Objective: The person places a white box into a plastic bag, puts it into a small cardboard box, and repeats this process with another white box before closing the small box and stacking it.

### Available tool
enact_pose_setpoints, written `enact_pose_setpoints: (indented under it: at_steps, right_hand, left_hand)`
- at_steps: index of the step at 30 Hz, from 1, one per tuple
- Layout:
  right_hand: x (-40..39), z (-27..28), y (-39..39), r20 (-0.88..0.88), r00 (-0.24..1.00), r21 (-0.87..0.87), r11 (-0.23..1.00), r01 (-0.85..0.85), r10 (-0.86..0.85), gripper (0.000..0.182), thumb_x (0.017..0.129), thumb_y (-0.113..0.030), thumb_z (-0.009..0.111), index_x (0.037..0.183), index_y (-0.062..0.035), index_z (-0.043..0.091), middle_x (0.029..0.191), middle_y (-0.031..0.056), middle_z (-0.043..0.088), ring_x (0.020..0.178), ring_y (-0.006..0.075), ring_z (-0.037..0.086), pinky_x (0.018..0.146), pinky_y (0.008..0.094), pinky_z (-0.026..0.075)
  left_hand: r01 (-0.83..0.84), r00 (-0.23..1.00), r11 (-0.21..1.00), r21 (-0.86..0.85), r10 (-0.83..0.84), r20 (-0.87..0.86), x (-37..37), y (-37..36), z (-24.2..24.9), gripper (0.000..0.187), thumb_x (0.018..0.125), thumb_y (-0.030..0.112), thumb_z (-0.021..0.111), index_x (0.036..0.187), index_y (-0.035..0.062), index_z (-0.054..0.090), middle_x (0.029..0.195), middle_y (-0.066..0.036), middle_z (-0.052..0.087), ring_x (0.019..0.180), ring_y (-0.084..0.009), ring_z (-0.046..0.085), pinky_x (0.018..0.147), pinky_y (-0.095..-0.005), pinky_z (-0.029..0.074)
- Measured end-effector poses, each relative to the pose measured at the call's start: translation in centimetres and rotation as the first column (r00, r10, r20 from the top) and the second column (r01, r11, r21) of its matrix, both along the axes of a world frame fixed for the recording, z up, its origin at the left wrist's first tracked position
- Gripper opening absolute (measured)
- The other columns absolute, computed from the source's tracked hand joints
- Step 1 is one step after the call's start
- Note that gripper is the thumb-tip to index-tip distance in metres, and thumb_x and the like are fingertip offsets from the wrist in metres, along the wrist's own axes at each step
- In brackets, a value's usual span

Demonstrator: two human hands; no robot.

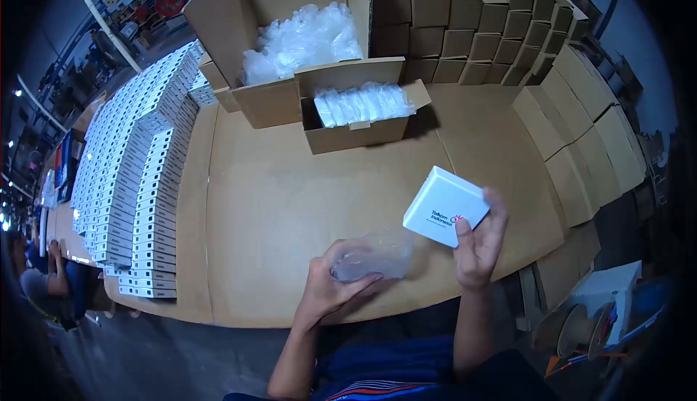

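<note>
Near the table's front edge, my left hand (328, 285) is closed round a clear plastic bag (377, 256), its fingers partly behind or inside the film. To the right, my right hand (481, 248) grips a small white box (444, 205) by its right side, thumb on the printed face. That face carries dark lettering and a red mark, and the box is tilted. Box and bag are close together, with the box above and right of the bag. Beyond them stands an open cardboard carton (356, 138) holding a row of plastic-wrapped white items (363, 104).
Stacks of white boxes (123, 176) line the left side. A large open carton (268, 103) at the back holds crumpled clear bags (308, 38). Brown cartons (465, 45) are piled at the back right, others (581, 139) along the right edge. A person (51, 277) sits at far left.
</note>
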State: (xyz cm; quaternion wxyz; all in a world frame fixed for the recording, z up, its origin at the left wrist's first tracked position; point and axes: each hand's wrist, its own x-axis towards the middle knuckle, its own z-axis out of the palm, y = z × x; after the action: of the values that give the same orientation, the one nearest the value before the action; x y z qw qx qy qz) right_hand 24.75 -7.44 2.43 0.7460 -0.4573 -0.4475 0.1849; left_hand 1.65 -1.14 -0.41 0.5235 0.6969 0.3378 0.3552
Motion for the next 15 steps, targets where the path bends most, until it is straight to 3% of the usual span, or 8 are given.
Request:
enact_pose_setpoints:
  at_steps: [3,6,7,10,11,15]
  right_hand:
    - [0.7,3.5,1.2,0.193,0.974,0.103,0.985,-0.14,0.118,0.051,0.096,0.003,0.065,0.14,-0.0001,0.039,0.121,0.0144,0.053,0.11,0.0198,0.056,0.099,0.0349,0.047]
    - [0.9,5.8,2.3,0.407,0.859,0.033,0.934,-0.355,0.312,0.039,0.094,0.005,0.066,0.129,-0.0009,0.049,0.111,0.0129,0.056,0.1,0.0189,0.057,0.087,0.0318,0.049]
    - [0.1,6.3,3.0,0.304,0.871,0.026,0.911,-0.411,0.385,0.033,0.087,0.012,0.065,0.116,-0.0025,0.062,0.102,0.0134,0.058,0.09,0.0213,0.059,0.077,0.0317,0.048]
    - [1.1,8.2,4.8,0.558,0.634,-0.142,0.815,-0.563,0.535,0.035,0.075,0.018,0.063,0.101,-0.0038,0.07,0.096,0.0138,0.057,0.083,0.0244,0.059,0.071,0.0328,0.048]
    - [0.4,8.2,5.0,0.473,0.666,-0.19,0.805,-0.561,0.576,0.034,0.068,0.017,0.06,0.09,-0.0043,0.074,0.092,0.0135,0.057,0.081,0.0263,0.059,0.069,0.0335,0.047]
    - [-0.2,7.7,5.7,0.448,0.622,-0.242,0.757,-0.607,0.642,0.028,0.069,0.012,0.06,0.088,-0.0017,0.077,0.088,0.0121,0.06,0.077,0.0233,0.057,0.066,0.033,0.043]
  left_hand:
    - [0.009,1.0,0.999,-0.036,-0.008,0.002,0.1,-0.4,-0.6,0.049,0.073,0.008,0.093,0.113,0.0014,0.066,0.098,-0.008,0.075,0.094,-0.0145,0.072,0.083,-0.0305,0.059]
    - [0.021,1.0,0.997,-0.071,-0.02,0.021,0.3,-0.6,-0.3,0.045,0.076,0.011,0.092,0.113,0.0007,0.068,0.102,-0.011,0.076,0.096,-0.0195,0.074,0.085,-0.0333,0.059]
    - [0.027,0.999,0.996,-0.085,-0.024,0.028,0.3,-0.7,-0.2,0.044,0.077,0.012,0.091,0.113,0.0006,0.069,0.103,-0.012,0.077,0.097,-0.022,0.075,0.086,-0.0347,0.059]
    - [0.033,0.999,0.996,-0.081,-0.034,-0.01,0.2,-0.8,-0.2,0.044,0.077,0.012,0.091,0.113,0.0003,0.069,0.103,-0.013,0.077,0.097,-0.0222,0.076,0.085,-0.0349,0.059]
    - [0.029,1.0,0.998,-0.062,-0.029,0.001,0.2,-0.8,-0.3,0.043,0.077,0.011,0.09,0.113,-0.0004,0.069,0.103,-0.013,0.078,0.096,-0.0223,0.076,0.084,-0.0347,0.06]
    - [-0.016,1.0,1.0,0.016,0.016,-0.022,0.4,-0.9,-0.3,0.042,0.077,0.011,0.09,0.111,-0.0034,0.069,0.101,-0.015,0.078,0.092,-0.022,0.077,0.08,-0.034,0.06]
